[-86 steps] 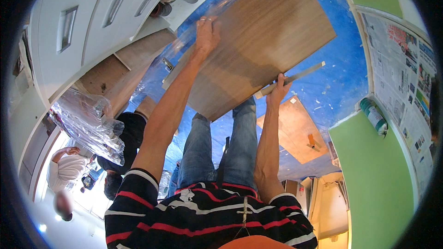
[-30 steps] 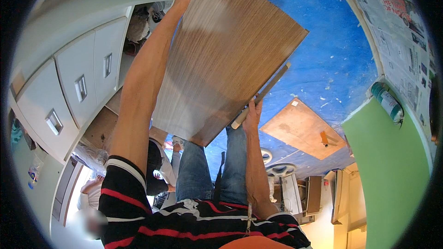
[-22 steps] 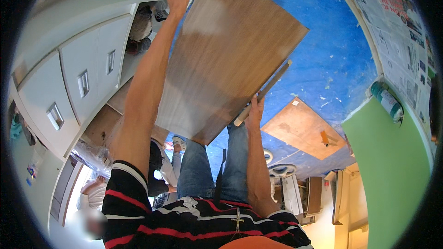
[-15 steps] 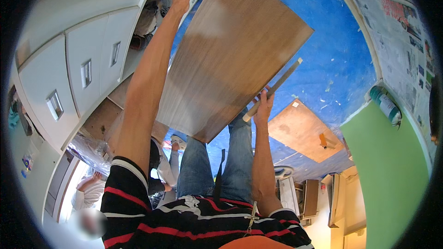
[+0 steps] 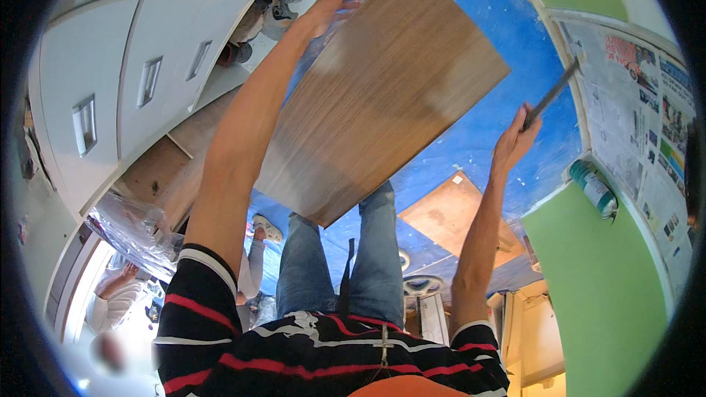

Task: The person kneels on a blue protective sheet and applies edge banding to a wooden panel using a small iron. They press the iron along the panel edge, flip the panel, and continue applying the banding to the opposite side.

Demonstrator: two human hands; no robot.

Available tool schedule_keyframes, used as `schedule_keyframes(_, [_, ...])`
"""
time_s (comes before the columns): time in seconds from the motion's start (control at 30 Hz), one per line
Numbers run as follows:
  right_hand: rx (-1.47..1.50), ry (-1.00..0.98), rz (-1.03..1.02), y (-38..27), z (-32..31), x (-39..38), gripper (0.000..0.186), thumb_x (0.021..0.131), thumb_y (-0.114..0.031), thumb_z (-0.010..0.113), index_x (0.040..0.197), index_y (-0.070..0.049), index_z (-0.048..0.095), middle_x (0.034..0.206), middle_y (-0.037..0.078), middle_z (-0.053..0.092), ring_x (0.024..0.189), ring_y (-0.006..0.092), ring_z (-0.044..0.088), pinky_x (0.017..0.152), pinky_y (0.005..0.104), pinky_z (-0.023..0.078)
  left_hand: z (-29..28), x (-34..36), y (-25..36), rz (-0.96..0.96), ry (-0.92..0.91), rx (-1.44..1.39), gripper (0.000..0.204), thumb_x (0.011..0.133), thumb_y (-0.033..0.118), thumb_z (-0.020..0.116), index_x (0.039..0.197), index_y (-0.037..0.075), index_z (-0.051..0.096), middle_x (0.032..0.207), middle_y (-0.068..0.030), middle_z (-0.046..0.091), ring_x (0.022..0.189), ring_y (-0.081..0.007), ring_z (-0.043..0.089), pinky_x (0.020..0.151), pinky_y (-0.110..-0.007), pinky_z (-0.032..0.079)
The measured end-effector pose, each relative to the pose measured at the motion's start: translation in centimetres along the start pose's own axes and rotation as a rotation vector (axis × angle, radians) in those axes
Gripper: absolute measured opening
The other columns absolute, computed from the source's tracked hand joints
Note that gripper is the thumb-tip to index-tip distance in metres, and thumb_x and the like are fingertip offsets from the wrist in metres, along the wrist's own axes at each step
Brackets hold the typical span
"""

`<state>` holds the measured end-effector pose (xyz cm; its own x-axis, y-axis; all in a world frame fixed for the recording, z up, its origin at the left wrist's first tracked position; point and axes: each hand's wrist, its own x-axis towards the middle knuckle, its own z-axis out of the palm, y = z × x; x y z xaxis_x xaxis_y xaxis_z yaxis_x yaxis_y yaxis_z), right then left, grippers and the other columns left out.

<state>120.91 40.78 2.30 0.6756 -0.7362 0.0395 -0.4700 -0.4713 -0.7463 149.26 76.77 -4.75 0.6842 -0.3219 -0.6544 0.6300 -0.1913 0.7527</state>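
Observation:
In front of me is a large brown wood-grain board [image 5: 382, 95], slanting from near my legs to the far side. My left hand [image 5: 331, 9] is beside its far left edge. The fingers are stretched and apart, slightly blurred, with nothing seen in them. Out to the right of the board, my right hand [image 5: 512, 141] is closed around a long narrow strip [image 5: 553, 94]. The strip is dark along its side and points up and away toward the newspaper-covered wall. Its lower end is hidden by my hand. What supports the board cannot be seen.
White cabinet fronts [image 5: 110, 66] with metal handles stand at left. Blue sheeting [image 5: 540, 44] covers the floor, where a thin wooden panel [image 5: 434, 209] lies. A green-and-white cylinder [image 5: 594, 187] rests by the green surface [image 5: 588, 265] at right. Another person [image 5: 110, 305] is at lower left.
My right hand has swung away from the board's right edge, carrying the strip right and farther out. My left hand has opened and no longer shows the small metal thing it held.

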Motion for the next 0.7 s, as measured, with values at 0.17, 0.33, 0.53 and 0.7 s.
schedule_keyframes(0.17, [-0.184, -0.443, -0.368, -5.5, 5.6, 10.4, 0.032, 0.106, -0.028, 0.056, 0.122, 0.0, 0.062, 0.114, 0.02, 0.068, 0.107, 0.0356, 0.067, 0.093, 0.0417, 0.05, 3.4, 3.6, 0.6, -0.153, -0.133, -0.103, 0.089, 0.097, 0.07, 0.054, 0.15, -0.001, 0.046, 0.147, -0.0196, 0.053, 0.13, -0.0294, 0.055, 0.108, -0.043, 0.046])
schedule_keyframes(0.33, [-0.057, -0.886, -0.158, -6.0, 10.3, 14.4, 0.03, 0.106, -0.03, 0.056, 0.119, -0.003, 0.06, 0.102, 0.01, 0.066, 0.091, 0.0239, 0.061, 0.084, 0.0384, 0.048, 3.7, 3.6, 0.4, -0.166, -0.093, -0.24, 0.063, 0.094, 0.053, 0.071, 0.129, 0.002, 0.065, 0.126, -0.0147, 0.066, 0.113, -0.0232, 0.063, 0.095, -0.042, 0.054])
schedule_keyframes(0.53, [-0.031, -0.995, -0.076, -5.8, 10.5, 13.4, 0.024, 0.106, -0.029, 0.057, 0.116, -0.007, 0.058, 0.09, 0.004, 0.059, 0.081, 0.0167, 0.052, 0.075, 0.0337, 0.046, 3.1, 4.2, -0.7, 0.057, -0.029, -0.35, 0.044, 0.094, 0.04, 0.075, 0.117, 0.004, 0.068, 0.11, -0.01, 0.07, 0.099, -0.02, 0.065, 0.088, -0.038, 0.054])
schedule_keyframes(0.7, [-0.124, -0.915, -0.134, -7.3, 9.4, 12.4, 0.024, 0.105, -0.028, 0.058, 0.116, -0.007, 0.058, 0.08, 0.007, 0.058, 0.074, 0.0183, 0.054, 0.07, 0.0349, 0.047, 2.6, 3.9, -0.2, 0.309, 0.059, -0.007, 0.068, 0.094, 0.049, 0.068, 0.139, 0.003, 0.047, 0.127, -0.0164, 0.06, 0.111, -0.0284, 0.062, 0.101, -0.044, 0.048])
